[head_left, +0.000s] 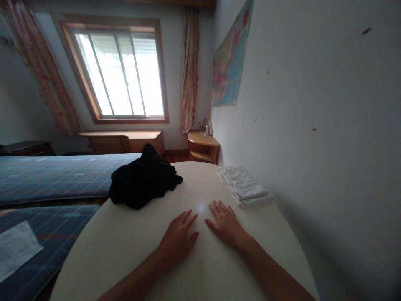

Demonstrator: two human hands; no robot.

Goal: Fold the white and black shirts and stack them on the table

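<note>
My left hand rests on the round white table, fingers stretched out and holding nothing. Beside it, my right hand lies flat with its fingers spread, also without anything in it. The two hands are apart, thumbs towards each other. A crumpled heap of black cloth sits at the table's far left, beyond my left hand. Folded white cloth lies at the far right, a little beyond the fingertips of my right hand and not touching them.
A white wall runs close along the table's right side. To the left are mattresses with blue checked covers, a paper sheet on the nearer one. A wooden corner cabinet stands behind the table, below a curtain.
</note>
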